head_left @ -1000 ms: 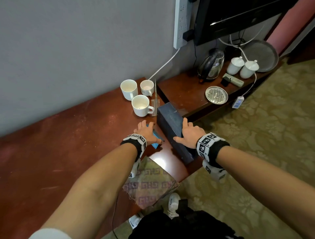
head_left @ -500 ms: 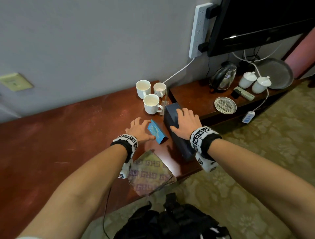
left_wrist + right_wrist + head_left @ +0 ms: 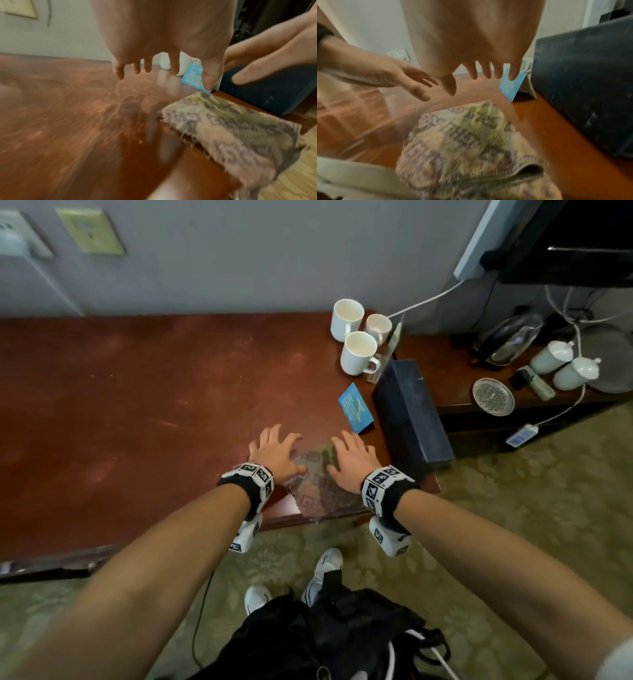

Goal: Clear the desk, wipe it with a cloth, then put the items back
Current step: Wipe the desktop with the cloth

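A patterned cloth (image 3: pixel 318 491) lies at the front edge of the red-brown desk (image 3: pixel 137 412), part of it hanging over. My left hand (image 3: pixel 274 450) hovers open over the cloth's left edge, fingers spread, holding nothing. Over its right part my right hand (image 3: pixel 352 458) is open too. The wrist views show the cloth (image 3: pixel 231 128) (image 3: pixel 467 142) under both palms, blurred. A blue folded card (image 3: pixel 355 408) stands just beyond the hands, beside a long dark box (image 3: pixel 411 412). Three white cups (image 3: pixel 358 352) stand at the back right by the wall.
To the right, a lower shelf (image 3: pixel 445 364) carries a kettle (image 3: pixel 510 337), two lidded white cups (image 3: pixel 551 357) and a round metal dish (image 3: pixel 493 397). A white cable runs to a power strip on the wall. A black bag (image 3: pixel 325 638) lies on the carpet by my feet.
My left hand has let go of the blue card and my right hand has left the dark box. Both have drawn back to the cloth at the desk's front edge.
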A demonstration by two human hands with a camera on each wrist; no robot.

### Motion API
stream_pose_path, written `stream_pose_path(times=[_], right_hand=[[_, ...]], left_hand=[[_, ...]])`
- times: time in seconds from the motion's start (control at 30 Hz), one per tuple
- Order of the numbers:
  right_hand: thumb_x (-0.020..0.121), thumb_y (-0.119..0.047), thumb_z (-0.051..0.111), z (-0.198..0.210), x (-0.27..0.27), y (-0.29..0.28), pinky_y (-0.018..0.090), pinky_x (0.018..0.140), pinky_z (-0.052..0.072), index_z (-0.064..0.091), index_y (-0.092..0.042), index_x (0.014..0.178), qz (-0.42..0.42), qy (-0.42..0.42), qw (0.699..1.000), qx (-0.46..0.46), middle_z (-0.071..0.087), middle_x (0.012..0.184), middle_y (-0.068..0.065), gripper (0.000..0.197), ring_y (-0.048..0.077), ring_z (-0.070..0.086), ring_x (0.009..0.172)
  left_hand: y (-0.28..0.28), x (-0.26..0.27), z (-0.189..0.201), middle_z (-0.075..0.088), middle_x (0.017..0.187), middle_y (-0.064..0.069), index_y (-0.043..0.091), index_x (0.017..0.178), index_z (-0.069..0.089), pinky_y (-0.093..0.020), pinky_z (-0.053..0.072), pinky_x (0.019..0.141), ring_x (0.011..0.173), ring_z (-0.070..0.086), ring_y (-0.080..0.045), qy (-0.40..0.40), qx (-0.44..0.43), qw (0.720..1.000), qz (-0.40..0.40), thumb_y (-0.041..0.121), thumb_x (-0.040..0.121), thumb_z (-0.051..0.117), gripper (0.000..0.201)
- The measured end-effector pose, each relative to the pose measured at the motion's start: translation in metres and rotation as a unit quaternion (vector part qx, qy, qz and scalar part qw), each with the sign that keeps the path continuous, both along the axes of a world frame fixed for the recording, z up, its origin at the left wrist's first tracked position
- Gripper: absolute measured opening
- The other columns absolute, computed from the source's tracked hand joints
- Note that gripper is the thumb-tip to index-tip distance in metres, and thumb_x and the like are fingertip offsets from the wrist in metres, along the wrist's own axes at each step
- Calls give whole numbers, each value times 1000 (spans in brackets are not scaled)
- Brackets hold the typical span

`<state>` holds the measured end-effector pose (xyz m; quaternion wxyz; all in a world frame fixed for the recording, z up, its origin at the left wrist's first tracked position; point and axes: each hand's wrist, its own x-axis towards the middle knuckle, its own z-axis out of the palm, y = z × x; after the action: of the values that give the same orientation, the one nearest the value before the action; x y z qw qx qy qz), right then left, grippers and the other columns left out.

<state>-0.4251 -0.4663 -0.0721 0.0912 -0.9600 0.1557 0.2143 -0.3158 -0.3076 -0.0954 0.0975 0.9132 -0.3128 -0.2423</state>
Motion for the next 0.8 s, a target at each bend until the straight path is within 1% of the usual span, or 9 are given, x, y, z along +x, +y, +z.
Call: stream_pose_path(times=[0.1, 0.17, 0.3, 0.4, 0.53, 0.67, 0.8], right_hand=[[102, -44, 39, -20, -4, 15, 52, 117, 16, 10, -16, 156, 21, 44, 999, 20, -3, 164, 6, 68, 27, -3, 150], [102, -49, 34, -33, -6, 23, 53, 117, 12, 5, -20, 157, 26, 59, 997, 31, -9, 164, 6, 68, 26, -8, 150], [100, -60, 20, -56, -8, 30, 58, 117, 2, -6, -32, 156, 19, 77, 996, 40, -24, 161, 5, 67, 29, -20, 147], [98, -64, 13, -69, -6, 34, 62, 115, -3, -13, -37, 154, 17, 84, 996, 27, -32, 157, 6, 67, 33, -26, 145], [97, -65, 10, -83, -4, 41, 68, 112, -4, -17, -38, 152, 5, 62, 998, 1, -32, 157, 7, 67, 36, -27, 144], [95, -65, 8, -89, -4, 45, 72, 109, -5, -15, -37, 153, -6, 30, 999, -22, -28, 159, 8, 68, 37, -26, 144], [94, -66, 6, -91, 0, 45, 73, 108, -5, -18, -37, 152, -7, 35, 999, -26, -30, 158, 8, 69, 38, -29, 143]], left_hand=[[21, -3, -8, 6, 160, -10, 38, 145, 31, -58, 12, 115, 147, 3, -32, -14, 15, 1000, 10, 57, 79, 65, 76], [31, -5, -13, 6, 160, -11, 37, 145, 30, -58, 11, 115, 147, 2, -33, -19, 23, 999, 21, 58, 80, 62, 75], [43, -5, -19, 7, 160, -13, 36, 146, 27, -57, 13, 115, 146, 5, -36, -58, 62, 995, 46, 75, 78, 52, 83], [46, -1, -23, 7, 160, -14, 35, 147, 24, -56, 16, 114, 146, 7, -37, -75, 84, 992, 59, 80, 77, 47, 87], [51, 9, -29, 5, 160, -13, 36, 147, 24, -58, 18, 113, 146, 5, -37, -73, 91, 990, 79, 78, 76, 51, 87], [55, 22, -35, 5, 160, -13, 36, 147, 24, -59, 19, 112, 146, 5, -36, -76, 104, 988, 83, 76, 76, 53, 87], [59, 32, -38, 8, 159, -14, 37, 146, 25, -57, 16, 113, 146, 5, -37, -95, 114, 984, 102, 78, 71, 57, 91]])
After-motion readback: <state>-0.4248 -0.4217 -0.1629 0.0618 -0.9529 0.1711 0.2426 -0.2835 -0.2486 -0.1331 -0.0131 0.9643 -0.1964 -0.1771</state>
